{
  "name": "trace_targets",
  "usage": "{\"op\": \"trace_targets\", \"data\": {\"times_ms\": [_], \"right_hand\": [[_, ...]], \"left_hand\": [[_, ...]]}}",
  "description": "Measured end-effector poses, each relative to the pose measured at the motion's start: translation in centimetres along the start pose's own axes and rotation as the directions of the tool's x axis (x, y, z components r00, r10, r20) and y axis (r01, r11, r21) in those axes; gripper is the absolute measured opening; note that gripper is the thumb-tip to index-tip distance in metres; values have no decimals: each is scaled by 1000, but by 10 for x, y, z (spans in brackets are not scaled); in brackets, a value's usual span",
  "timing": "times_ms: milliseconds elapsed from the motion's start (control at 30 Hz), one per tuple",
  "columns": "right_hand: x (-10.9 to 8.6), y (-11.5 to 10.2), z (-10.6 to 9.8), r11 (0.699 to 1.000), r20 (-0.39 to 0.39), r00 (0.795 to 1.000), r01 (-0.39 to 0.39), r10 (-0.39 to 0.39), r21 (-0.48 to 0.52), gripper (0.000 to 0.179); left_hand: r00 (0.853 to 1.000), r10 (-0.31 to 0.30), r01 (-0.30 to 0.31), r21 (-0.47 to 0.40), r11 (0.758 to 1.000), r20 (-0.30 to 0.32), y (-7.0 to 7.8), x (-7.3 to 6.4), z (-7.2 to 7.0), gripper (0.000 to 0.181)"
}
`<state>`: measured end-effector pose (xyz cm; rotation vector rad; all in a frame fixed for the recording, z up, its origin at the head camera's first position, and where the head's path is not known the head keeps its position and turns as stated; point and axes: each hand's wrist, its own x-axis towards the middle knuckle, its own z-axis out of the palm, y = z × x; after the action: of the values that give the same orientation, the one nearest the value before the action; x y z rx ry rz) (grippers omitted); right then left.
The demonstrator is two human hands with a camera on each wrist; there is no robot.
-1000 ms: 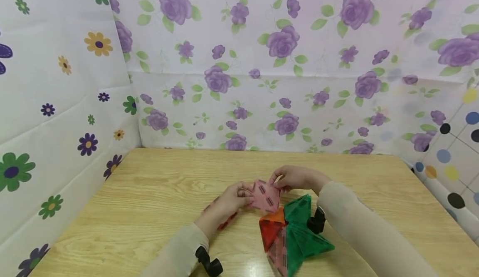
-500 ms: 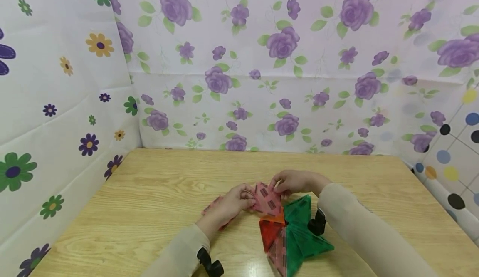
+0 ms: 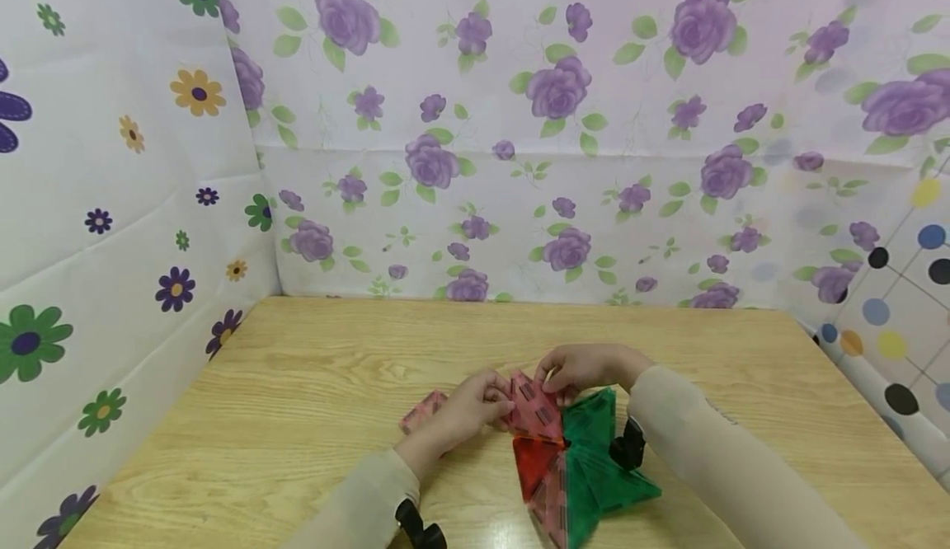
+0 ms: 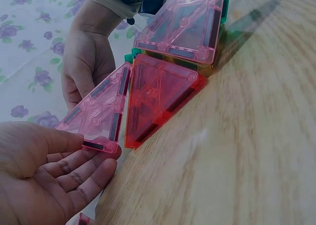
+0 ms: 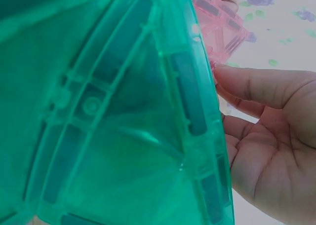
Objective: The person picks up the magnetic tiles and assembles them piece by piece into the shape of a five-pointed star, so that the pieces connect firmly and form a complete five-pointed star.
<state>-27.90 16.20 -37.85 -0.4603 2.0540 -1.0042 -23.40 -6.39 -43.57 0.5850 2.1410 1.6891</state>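
My left hand (image 3: 475, 409) pinches the left side of a pink translucent magnetic tile (image 3: 536, 414), a triangle in the left wrist view. At its upper right corner, my right hand (image 3: 582, 368) grips the same tile between thumb and fingers. The held tile leans over the back of a star-like group of tiles. In that group lie a red tile (image 3: 533, 462), another pink tile (image 3: 551, 499) and several green tiles (image 3: 594, 458). An orange tile is hidden behind the held one in the head view. A green tile (image 5: 133, 136) fills much of the right wrist view.
A loose pink tile (image 3: 425, 410) lies on the wooden table (image 3: 334, 351), left of the group and partly behind my left forearm. A flowered cloth (image 3: 475, 120) hangs behind the table's back edge. Black wrist cameras (image 3: 629, 443) sit on both sleeves.
Both hands have brought the pink tile down and slightly right, toward the group. It now covers the orange tile seen before. More of the loose pink tile shows beside my left forearm.
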Motion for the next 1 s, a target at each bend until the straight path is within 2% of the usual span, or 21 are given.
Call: {"op": "trace_targets", "data": {"times_ms": [233, 600, 800, 1000], "right_hand": [[0, 0, 2, 999, 6, 1000, 6, -6, -40, 14], [-2, -1, 1, 997, -15, 999, 51, -52, -53, 15], [-6, -3, -3, 996, -71, 995, 67, -71, -60, 20], [-12, -7, -7, 993, -126, 987, 91, -100, -76, 25]], "left_hand": [[999, 1, 4, 111, 994, -43, 5, -3, 0, 15], [999, 1, 5, 123, 992, -49, 10, -4, -3, 22], [994, 45, -22, 224, 974, -98, 14, -2, -10, 24], [990, 99, -61, 318, 946, -104, 31, -8, -20, 24]]}}
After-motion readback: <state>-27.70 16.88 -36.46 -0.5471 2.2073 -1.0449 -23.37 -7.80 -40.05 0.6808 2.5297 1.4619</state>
